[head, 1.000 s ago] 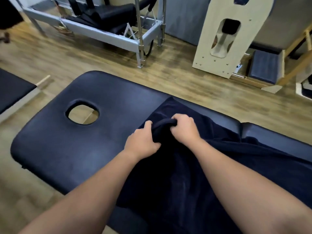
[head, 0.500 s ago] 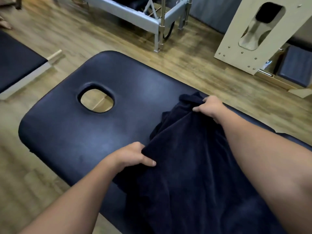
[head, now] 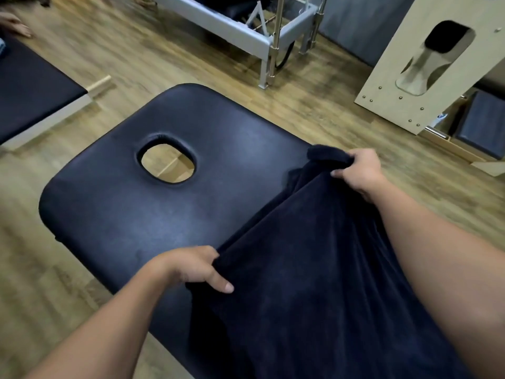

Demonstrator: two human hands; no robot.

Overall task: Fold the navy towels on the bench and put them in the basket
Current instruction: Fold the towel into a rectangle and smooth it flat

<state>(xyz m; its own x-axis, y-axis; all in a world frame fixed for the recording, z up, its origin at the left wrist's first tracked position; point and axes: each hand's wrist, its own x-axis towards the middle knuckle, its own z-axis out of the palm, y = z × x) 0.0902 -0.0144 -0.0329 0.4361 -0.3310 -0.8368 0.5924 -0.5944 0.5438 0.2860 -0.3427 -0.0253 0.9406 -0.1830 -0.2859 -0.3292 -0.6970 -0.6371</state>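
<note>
A dark blue towel (head: 314,269) lies on a padded bench (head: 169,214). The bench is dark and shiny and has a rounded hole (head: 166,162) near its far end. You can see the wood floor (head: 314,105) through the hole.

Both hands hold the same edge of the towel. The two hands are far apart, and the edge is stretched in a line between them. The left hand (head: 194,266) is close to the near side of the bench. Its fingers are curled under the towel's edge, and its thumb lies on top. The right hand (head: 358,168) is at the far side of the bench. It grips a bunched corner of the towel, which sticks up a little above the bench. The rest of the towel runs down to the bottom of the picture and covers that part of the bench.

No basket shows in the picture.

On the floor past the bench stands a gray metal frame (head: 246,28). To the right leans a pale wood board (head: 426,67) with a cut-out hole. At the left is the corner of another dark padded bench (head: 30,94).

There is no writing or label that can be read.
</note>
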